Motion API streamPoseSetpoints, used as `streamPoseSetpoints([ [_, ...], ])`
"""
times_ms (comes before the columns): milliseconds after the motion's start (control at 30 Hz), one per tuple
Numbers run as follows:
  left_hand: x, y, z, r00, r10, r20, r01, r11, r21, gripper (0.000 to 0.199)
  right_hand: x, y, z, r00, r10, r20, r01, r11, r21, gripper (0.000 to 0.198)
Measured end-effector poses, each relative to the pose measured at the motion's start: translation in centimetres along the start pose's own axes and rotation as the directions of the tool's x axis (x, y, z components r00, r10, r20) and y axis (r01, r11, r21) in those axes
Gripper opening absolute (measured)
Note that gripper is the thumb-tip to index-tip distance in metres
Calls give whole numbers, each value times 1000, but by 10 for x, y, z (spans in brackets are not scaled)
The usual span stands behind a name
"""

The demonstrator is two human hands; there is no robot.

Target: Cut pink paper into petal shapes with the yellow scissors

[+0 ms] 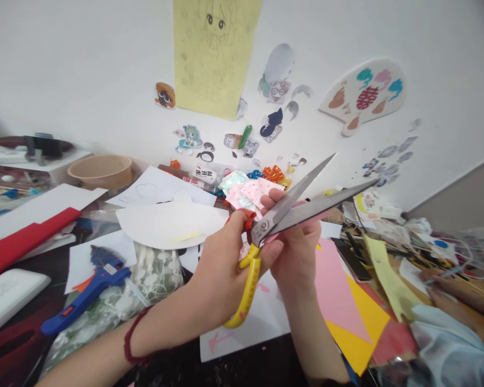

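Observation:
My left hand [221, 269], with a dark red cord round its wrist, grips a pair of scissors [264, 224] by the yellow and red handles. The blades stand apart and point up to the right, crossing in front of my right hand [296, 258]. That hand is raised with its fingers curled and its thumb beside the scissors' pivot. A small piece of pink paper [317, 219] shows between it and the lower blade; most of the piece is hidden. Below both hands lies a white sheet [226, 344] with pink marks.
To the left lie a blue glue gun [89, 301], a white cut-out [153, 220] and a bowl [100, 171]. Pink paper [339, 290] and yellow paper [361, 328] lie right. Another person's hand [447, 285] holds something thin at far right. The wall [84, 70] rises close behind.

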State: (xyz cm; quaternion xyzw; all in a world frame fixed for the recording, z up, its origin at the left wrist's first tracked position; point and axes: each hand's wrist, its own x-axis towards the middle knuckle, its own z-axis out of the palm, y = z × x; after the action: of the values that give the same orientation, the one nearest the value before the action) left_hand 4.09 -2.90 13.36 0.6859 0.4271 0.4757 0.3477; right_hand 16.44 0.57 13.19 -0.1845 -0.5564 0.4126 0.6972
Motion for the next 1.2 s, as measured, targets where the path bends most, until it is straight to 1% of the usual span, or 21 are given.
streamPoseSetpoints([
  [100, -2, -1, 1, 1000, 4, -3, -4, 1000, -11, 37, -1, 1, 1, 999, 34, 17, -34, 999, 26, 19],
  [233, -2, -2, 2, 1000, 14, -17, -14, 1000, -27, 37, -2, 2, 3, 997, 75, -21, -74, 997, 11, 20],
  [433, -2, 0, 2, 999, 1, -32, -2, 1000, -14, 37, -1, 1, 5, 997, 77, -19, -76, 996, 35, 18],
  [733, -4, 0, 3, 999, -16, -29, 16, 1000, -2, 39, -1, 2, 3, 999, 32, 4, -32, 999, 16, 17],
  [867, -4, 2, 2, 999, -27, -33, 27, 1000, 1, 39, -1, 2, 2, 999, 37, -32, -39, 998, -43, 18],
  [967, -3, 3, 1, 999, -16, -34, 16, 1000, 10, 36, -1, 1, 3, 998, 24, -57, -28, 998, -55, 17],
  [1100, -2, 3, 0, 999, -14, -29, 15, 999, 43, 39, 1, -1, 2, 998, -10, -57, 7, 999, -51, 15],
  [1200, -1, 4, -5, 1000, -27, -14, 28, 999, 21, 41, 5, -5, -1, 995, -57, -76, 54, 998, -44, 14],
])
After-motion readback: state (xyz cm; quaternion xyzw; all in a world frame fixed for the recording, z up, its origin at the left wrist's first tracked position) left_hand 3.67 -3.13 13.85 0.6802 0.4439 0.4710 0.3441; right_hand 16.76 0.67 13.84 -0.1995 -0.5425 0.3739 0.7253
